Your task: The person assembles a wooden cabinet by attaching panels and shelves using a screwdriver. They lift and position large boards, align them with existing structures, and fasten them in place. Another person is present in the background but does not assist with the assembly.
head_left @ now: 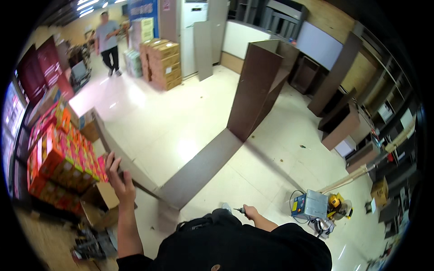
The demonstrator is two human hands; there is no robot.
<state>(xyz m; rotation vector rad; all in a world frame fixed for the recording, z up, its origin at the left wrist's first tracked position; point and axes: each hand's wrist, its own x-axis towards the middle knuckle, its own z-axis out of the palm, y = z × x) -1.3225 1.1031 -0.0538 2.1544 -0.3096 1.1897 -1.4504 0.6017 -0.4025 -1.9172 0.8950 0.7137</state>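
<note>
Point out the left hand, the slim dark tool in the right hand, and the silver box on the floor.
Left hand [121, 184]: head view, back of the hand.
Slim dark tool [242, 210]: head view, its body.
Silver box [316, 205]: head view, its silver casing.

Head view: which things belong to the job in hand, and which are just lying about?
Likely the job:
near upright board, in the left hand's grip
pointed tool, in the right hand
floor board
tall brown panel

Probably lying about:
stacked cardboard boxes
orange-pink boxes
grey box with blue face
yellow tool

L head cam looks fwd/down, fisheye.
</note>
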